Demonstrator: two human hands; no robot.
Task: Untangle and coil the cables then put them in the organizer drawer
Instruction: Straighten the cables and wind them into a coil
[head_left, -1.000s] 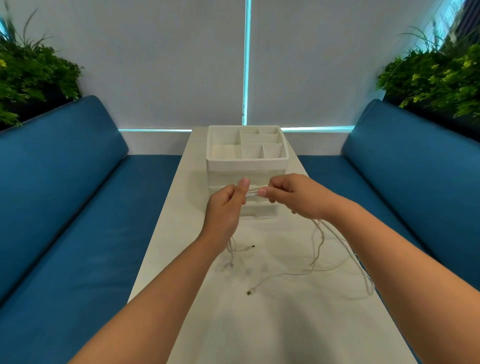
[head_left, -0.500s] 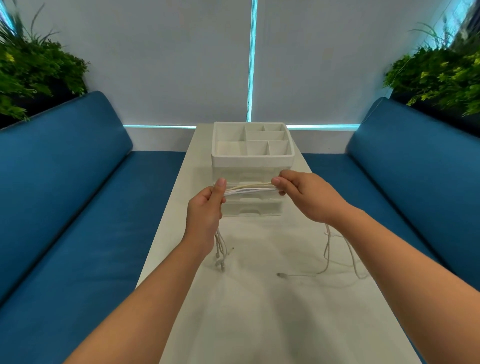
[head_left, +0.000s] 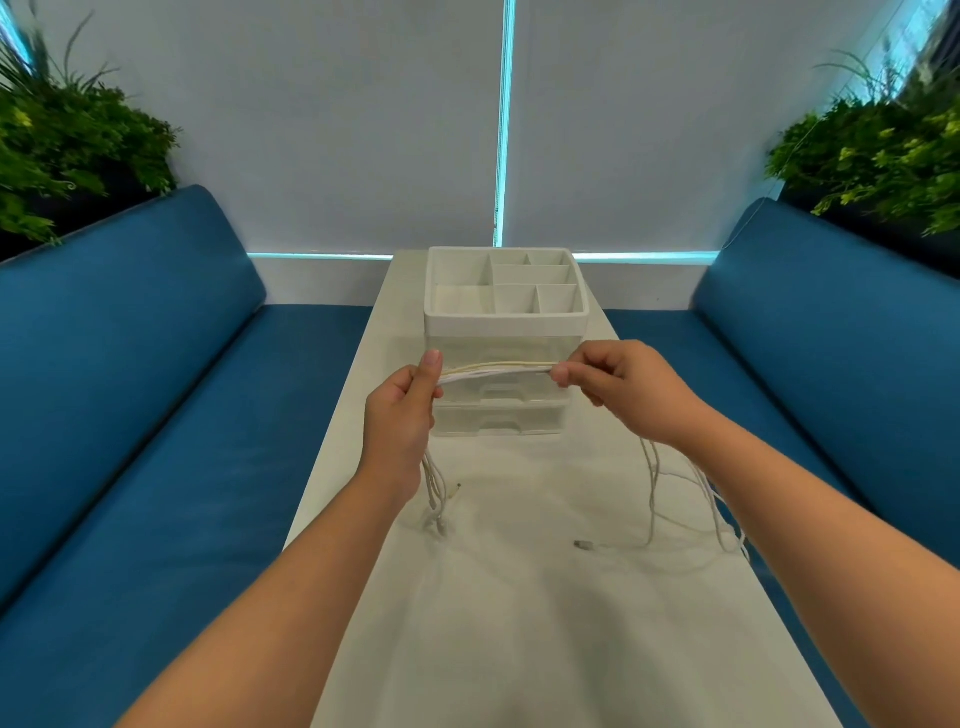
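Both hands are raised above the bench, just in front of the organizer. Left hand pinches the cables between thumb and fingers; right hand pinches the same bundle at its right end. The bundle spans approx. level between the hands, in front of the organizer's clear drawers. Short ends w/ plugs hang below the left hand to the bench. Longer strands drop from the right hand and lie loose on the bench at right, one plug resting near centre. Organizer's top tray has open compartments. Blue seats flank the bench on left and right.
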